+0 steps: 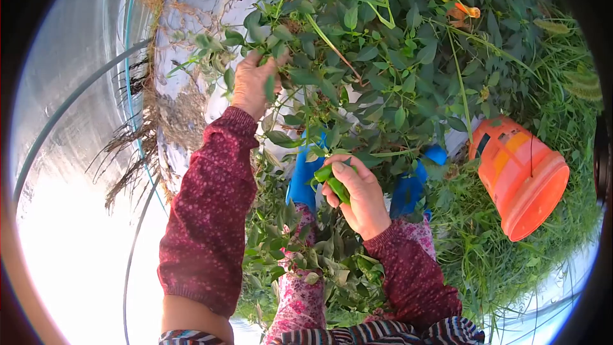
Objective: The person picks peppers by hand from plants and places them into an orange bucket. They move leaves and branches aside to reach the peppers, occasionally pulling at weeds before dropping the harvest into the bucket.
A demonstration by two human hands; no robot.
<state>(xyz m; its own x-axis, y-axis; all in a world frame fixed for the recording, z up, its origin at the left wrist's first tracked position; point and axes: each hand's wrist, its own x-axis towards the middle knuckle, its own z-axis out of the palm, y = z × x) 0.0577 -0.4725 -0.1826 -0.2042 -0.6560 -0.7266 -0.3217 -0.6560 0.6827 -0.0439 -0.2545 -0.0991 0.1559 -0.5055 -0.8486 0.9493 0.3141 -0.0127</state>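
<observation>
Several green peppers [336,180] lie in the curled fingers and palm of my right hand [361,199], which is closed around them in front of the plants. Farther forward and to the left, my left hand [254,84] reaches into the leafy pepper plant [313,70]. Its fingers look bent inward among the leaves. Foliage covers the fingertips, so what they grip cannot be made out. Both forearms wear dark red patterned sleeve covers [214,198].
An orange bucket [511,172] sits at the right on grass [485,262]. Blue boots [303,176] stand among the stems. Reddish-orange peppers [469,10] hang at the far side. To the left are pale ground sheeting [185,25], a curved pipe [70,99] and clear plastic film.
</observation>
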